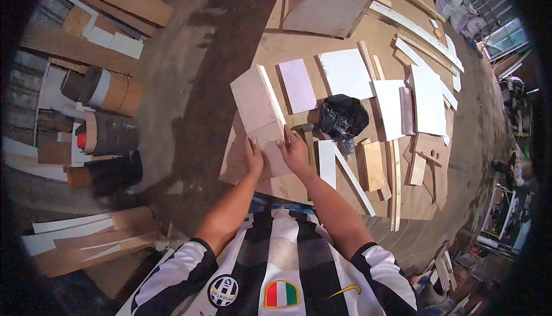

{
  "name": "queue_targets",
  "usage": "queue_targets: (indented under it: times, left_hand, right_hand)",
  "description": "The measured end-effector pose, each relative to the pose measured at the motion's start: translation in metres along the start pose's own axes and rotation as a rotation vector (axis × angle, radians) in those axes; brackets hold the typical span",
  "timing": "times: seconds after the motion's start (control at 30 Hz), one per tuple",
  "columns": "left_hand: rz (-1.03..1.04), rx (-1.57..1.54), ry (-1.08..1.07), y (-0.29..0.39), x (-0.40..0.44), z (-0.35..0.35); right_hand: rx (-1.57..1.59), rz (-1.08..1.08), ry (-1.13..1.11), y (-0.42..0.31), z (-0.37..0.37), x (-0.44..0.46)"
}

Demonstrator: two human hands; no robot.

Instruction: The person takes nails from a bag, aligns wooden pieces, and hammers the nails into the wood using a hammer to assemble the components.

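The left hand is laid, grip open, at nine o'clock of the plywood panel, on the worktop's eight o'clock side. At three o'clock, the right hand's closure cannot be told. Uneven pressure could skew the panel; the hammer alongside could be knocked.

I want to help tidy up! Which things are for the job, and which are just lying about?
Probably for the job:
- brown panel, touched by left hand and right hand
- pale strip along its edge
- hammer, close by

Seemingly just lying about:
- lilac panel
- wooden block
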State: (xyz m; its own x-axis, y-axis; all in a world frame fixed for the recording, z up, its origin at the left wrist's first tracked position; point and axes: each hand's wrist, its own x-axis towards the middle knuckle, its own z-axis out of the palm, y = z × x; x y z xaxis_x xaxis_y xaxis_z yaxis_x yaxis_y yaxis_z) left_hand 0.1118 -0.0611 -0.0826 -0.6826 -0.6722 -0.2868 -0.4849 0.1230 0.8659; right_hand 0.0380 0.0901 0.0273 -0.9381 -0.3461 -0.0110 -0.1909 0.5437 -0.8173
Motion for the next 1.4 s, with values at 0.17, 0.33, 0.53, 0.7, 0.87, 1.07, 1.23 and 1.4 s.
queue_targets:
  times: [0.17,0.33,0.53,0.7,0.87,1.07,1.23,1.4]
  left_hand:
    - [-0.116,-0.305,-0.143,-0.015,0.007,0.000]
    - [-0.088,-0.441,-0.505,-0.018,0.010,0.003]
    - [-0.639,-0.767,-0.531,0.088,-0.048,-0.056]
    - [-0.626,-0.640,-0.507,0.100,-0.053,-0.073]
    - [-0.676,-0.749,-0.370,0.044,-0.048,-0.054]
    - [-0.731,-0.727,-0.445,0.023,-0.054,-0.082]
    - [-0.422,-0.690,-0.462,-0.026,-0.048,-0.094]
    - [-0.620,-0.688,-0.465,0.009,-0.044,-0.112]
  right_hand:
    - [-0.144,0.008,0.008,-0.046,-0.023,-0.020]
    - [-0.421,-0.202,0.139,-0.060,-0.013,-0.043]
    - [-0.728,-0.355,0.056,-0.067,0.007,-0.073]
    - [-0.757,-0.461,0.047,-0.060,0.020,-0.096]
    - [-0.771,-0.538,0.022,-0.048,0.040,-0.114]
    - [-0.392,-0.385,-0.065,-0.046,0.023,-0.122]
    - [-0.270,0.011,0.004,-0.024,-0.024,-0.075]
    - [0.440,0.438,-0.475,0.058,0.002,-0.059]
